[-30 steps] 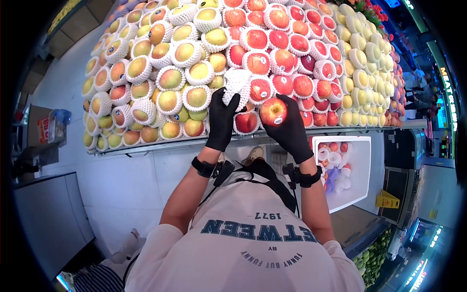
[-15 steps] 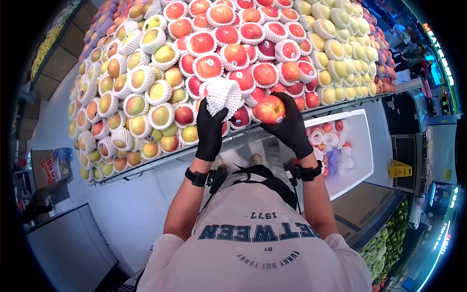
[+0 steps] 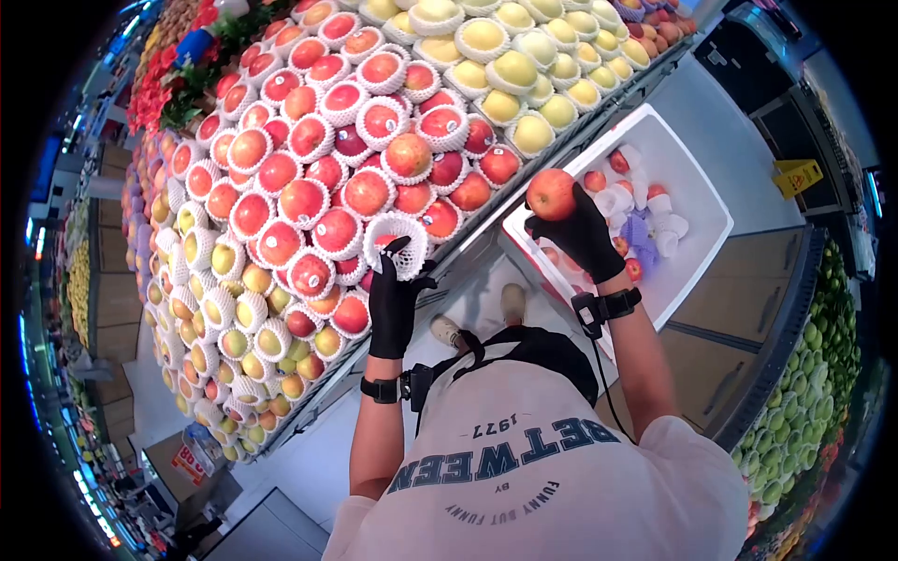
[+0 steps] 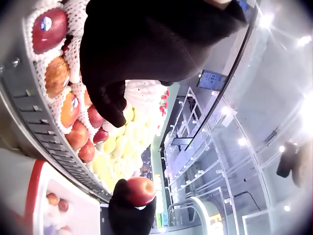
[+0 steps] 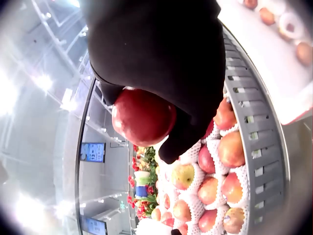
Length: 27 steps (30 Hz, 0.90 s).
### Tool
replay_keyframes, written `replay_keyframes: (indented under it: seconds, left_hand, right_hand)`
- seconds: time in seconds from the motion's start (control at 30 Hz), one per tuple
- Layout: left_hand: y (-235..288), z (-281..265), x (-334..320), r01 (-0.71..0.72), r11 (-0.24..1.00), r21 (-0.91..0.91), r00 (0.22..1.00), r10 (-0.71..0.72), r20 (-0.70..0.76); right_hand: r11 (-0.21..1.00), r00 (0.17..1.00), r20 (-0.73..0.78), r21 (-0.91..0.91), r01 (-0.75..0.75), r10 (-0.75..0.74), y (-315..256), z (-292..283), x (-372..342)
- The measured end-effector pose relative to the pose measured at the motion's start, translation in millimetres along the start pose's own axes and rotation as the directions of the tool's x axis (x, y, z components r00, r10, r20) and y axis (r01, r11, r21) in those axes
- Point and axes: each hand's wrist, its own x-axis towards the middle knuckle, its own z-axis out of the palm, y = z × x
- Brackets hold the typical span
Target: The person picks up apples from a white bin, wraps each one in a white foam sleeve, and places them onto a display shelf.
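Observation:
My gloved left hand (image 3: pixel 393 313) holds a white foam net sleeve (image 3: pixel 408 234) at the front of the apple display. The sleeve's round mouth faces up, and an apple shows through or just behind it. In the left wrist view the sleeve (image 4: pixel 143 93) is partly hidden behind the black fingers. My gloved right hand (image 3: pixel 587 238) grips a bare red apple (image 3: pixel 550 194), with no sleeve around it. That hand overlaps the near left rim of a white foam box (image 3: pixel 690 201). The right wrist view shows the apple (image 5: pixel 142 117) tucked between thumb and fingers.
Red apples (image 3: pixel 304 201) in foam nets fill the sloping display, with yellow fruit (image 3: pixel 514 70) beyond them. A slatted grey rail (image 5: pixel 259 147) edges the display. Inside the box lie several apples, loose nets and purple wrapping (image 3: pixel 639 234). A yellow floor sign (image 3: pixel 797 178) stands farther right.
The head view has turned toward the box. My right hand has carried the apple rightward, away from my left hand. The crumpled sleeve in my left hand now shows a rounder, wider mouth.

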Motion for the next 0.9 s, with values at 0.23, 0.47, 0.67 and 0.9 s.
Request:
replay_keyframes:
  seconds: [0.23,0.47,0.67,0.9]
  left_hand:
    - [-29.8,27.3,21.0,0.167,0.984,0.061,0.986,-0.167,0.001]
    - [-36.1,69.7,30.9,0.255,0.906,0.337,0.962,-0.274,0.009]
    - [-55.7,62.8,40.6,0.343,0.873,0.347,0.932,-0.361,-0.014]
    - [-62.1,73.4,36.4,0.357,0.818,0.450,0.930,-0.355,-0.092]
  right_hand:
    - [0.876,0.893,-0.254,0.417,-0.244,0.370,74.1,-88.2,-43.7]
    - [0.863,0.756,-0.442,0.386,-0.325,0.482,176.6,-152.2,-104.8]
    - [0.905,0.807,-0.569,-0.243,-0.349,0.158,256.9,-188.7,-139.5]
    - [0.368,0.371,-0.320,0.928,-0.062,0.871,348.7,-233.9,-111.5]
